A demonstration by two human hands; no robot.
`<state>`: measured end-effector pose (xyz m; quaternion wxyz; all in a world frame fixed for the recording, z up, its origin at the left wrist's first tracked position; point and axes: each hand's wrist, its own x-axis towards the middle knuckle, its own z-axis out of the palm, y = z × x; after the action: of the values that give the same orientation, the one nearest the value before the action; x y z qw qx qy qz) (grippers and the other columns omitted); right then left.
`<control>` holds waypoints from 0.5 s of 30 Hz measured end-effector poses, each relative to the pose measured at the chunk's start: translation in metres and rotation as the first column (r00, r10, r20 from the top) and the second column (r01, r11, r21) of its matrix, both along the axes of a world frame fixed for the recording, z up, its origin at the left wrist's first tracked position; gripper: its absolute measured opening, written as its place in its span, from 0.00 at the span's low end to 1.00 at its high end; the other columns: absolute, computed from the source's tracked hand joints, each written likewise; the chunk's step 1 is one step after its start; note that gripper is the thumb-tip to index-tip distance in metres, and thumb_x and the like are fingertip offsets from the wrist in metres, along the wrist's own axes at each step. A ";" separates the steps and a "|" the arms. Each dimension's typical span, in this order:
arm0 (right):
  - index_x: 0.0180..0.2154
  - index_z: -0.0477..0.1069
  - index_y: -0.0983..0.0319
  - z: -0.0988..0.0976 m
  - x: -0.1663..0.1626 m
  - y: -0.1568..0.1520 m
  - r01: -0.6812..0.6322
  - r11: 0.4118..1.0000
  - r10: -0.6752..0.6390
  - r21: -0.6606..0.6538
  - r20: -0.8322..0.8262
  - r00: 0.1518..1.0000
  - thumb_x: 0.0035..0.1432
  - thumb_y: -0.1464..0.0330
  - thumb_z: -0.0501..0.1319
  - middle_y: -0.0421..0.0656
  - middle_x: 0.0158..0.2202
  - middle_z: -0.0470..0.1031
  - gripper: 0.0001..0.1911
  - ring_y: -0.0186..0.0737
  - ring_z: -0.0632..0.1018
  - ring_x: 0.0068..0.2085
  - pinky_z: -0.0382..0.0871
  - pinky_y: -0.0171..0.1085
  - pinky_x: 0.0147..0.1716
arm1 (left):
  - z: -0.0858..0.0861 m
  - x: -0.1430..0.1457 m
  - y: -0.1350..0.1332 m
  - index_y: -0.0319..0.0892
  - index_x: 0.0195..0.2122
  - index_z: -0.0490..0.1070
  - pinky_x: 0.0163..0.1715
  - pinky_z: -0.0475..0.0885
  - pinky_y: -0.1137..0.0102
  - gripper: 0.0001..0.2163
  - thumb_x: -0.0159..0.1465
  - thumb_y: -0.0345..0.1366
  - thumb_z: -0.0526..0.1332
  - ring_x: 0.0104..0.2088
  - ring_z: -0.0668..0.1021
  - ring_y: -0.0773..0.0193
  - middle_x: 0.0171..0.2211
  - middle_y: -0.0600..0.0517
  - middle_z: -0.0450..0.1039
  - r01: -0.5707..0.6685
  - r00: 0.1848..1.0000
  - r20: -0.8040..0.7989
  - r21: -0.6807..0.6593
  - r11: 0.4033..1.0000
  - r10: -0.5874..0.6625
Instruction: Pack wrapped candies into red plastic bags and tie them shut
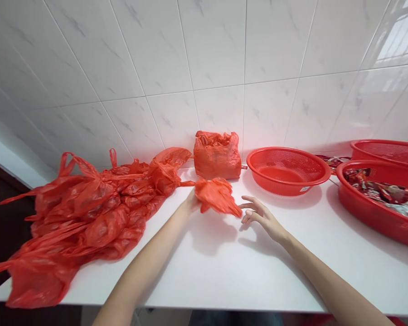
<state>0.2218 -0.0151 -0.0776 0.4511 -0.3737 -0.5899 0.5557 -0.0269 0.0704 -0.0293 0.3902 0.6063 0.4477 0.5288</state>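
Observation:
My left hand (189,202) is closed on a crumpled red plastic bag (216,195) and holds it just above the white counter (224,267). My right hand (260,216) hovers open beside the bag's lower right tip, fingers spread, holding nothing. Behind the held bag, a filled red plastic bag (216,156) stands upright against the tiled wall. A large heap of red plastic bags (88,213) lies on the left part of the counter and hangs over its front edge.
An empty red mesh basket (287,170) sits right of the standing bag. At the far right, a red basket (377,199) holds several wrapped packets, with another red basket (387,151) behind it. The counter's front edge runs along the bottom.

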 end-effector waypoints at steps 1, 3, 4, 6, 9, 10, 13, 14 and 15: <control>0.61 0.63 0.57 0.000 -0.001 -0.001 -0.010 1.000 0.010 -0.006 -0.009 1.000 0.59 0.48 0.64 0.52 0.53 0.75 0.35 0.47 0.81 0.43 0.78 0.49 0.42 | -0.009 0.008 -0.011 0.38 0.33 0.78 0.39 0.76 0.56 0.14 0.60 0.45 0.62 0.39 0.82 0.45 0.32 0.41 0.81 0.092 0.996 0.015 -0.062 0.994 -0.091; 0.60 0.65 0.56 0.001 -0.004 -0.002 -0.042 0.999 0.042 0.000 -0.036 0.998 0.58 0.49 0.66 0.51 0.54 0.76 0.34 0.50 0.79 0.51 0.76 0.48 0.47 | -0.025 0.023 -0.031 0.35 0.38 0.78 0.42 0.76 0.57 0.15 0.57 0.43 0.64 0.39 0.83 0.46 0.36 0.40 0.82 0.257 0.965 0.091 -0.169 0.952 -0.244; 0.59 0.65 0.56 0.001 -0.005 -0.003 -0.061 0.998 0.061 0.003 -0.054 0.997 0.57 0.50 0.67 0.51 0.55 0.76 0.33 0.51 0.78 0.54 0.75 0.48 0.50 | -0.032 0.028 -0.039 0.35 0.40 0.78 0.43 0.75 0.58 0.17 0.56 0.42 0.64 0.40 0.83 0.48 0.37 0.41 0.82 0.341 0.935 0.184 -0.225 0.913 -0.304; 0.57 0.66 0.56 0.002 -0.006 -0.003 -0.092 0.996 0.090 -0.016 -0.080 0.993 0.54 0.53 0.70 0.50 0.55 0.77 0.33 0.52 0.79 0.54 0.75 0.49 0.51 | -0.043 0.035 -0.051 0.36 0.42 0.78 0.45 0.74 0.60 0.17 0.55 0.42 0.66 0.40 0.82 0.51 0.39 0.42 0.82 0.481 0.841 0.431 -0.321 0.816 -0.327; 0.54 0.67 0.57 0.000 -0.006 -0.001 -0.070 0.996 0.066 -0.060 -0.067 0.996 0.50 0.55 0.73 0.49 0.50 0.80 0.33 0.53 0.81 0.51 0.75 0.51 0.50 | -0.050 0.034 -0.056 0.36 0.40 0.79 0.46 0.73 0.63 0.17 0.56 0.44 0.68 0.41 0.81 0.54 0.39 0.44 0.82 0.523 0.760 0.606 -0.354 0.775 -0.235; 0.54 0.68 0.57 -0.002 -0.005 0.000 -0.047 0.997 0.043 -0.067 -0.063 0.997 0.50 0.55 0.74 0.49 0.49 0.81 0.32 0.54 0.81 0.50 0.75 0.52 0.50 | -0.051 0.032 -0.056 0.36 0.40 0.79 0.45 0.73 0.64 0.18 0.55 0.45 0.68 0.41 0.81 0.54 0.40 0.44 0.82 0.502 0.765 0.607 -0.352 0.790 -0.215; 0.51 0.70 0.58 -0.005 -0.001 0.004 0.033 0.996 -0.040 -0.077 -0.081 0.996 0.48 0.55 0.74 0.48 0.47 0.82 0.31 0.54 0.82 0.49 0.77 0.51 0.48 | -0.051 0.023 -0.051 0.39 0.41 0.80 0.41 0.72 0.66 0.18 0.52 0.43 0.69 0.40 0.80 0.57 0.41 0.46 0.82 0.450 0.798 0.572 -0.358 0.818 -0.188; 0.50 0.70 0.58 -0.006 0.000 0.005 0.054 0.995 -0.062 -0.082 -0.090 0.994 0.48 0.55 0.74 0.48 0.47 0.82 0.30 0.54 0.82 0.48 0.77 0.51 0.47 | -0.052 0.022 -0.049 0.39 0.40 0.80 0.39 0.71 0.67 0.17 0.50 0.40 0.70 0.38 0.80 0.58 0.40 0.47 0.82 0.441 0.808 0.559 -0.366 0.819 -0.186; 0.50 0.70 0.58 -0.006 0.001 0.006 0.070 0.994 -0.079 -0.088 -0.098 0.992 0.48 0.55 0.74 0.48 0.47 0.83 0.30 0.54 0.83 0.48 0.78 0.50 0.46 | -0.053 0.021 -0.048 0.39 0.40 0.80 0.38 0.71 0.68 0.17 0.48 0.37 0.71 0.36 0.79 0.59 0.39 0.47 0.82 0.436 0.817 0.545 -0.373 0.819 -0.187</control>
<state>0.2232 -0.0088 -0.0839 0.4846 -0.3857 -0.5281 0.5810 -0.0062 0.0225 -0.0820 0.7116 0.4042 0.3433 0.4609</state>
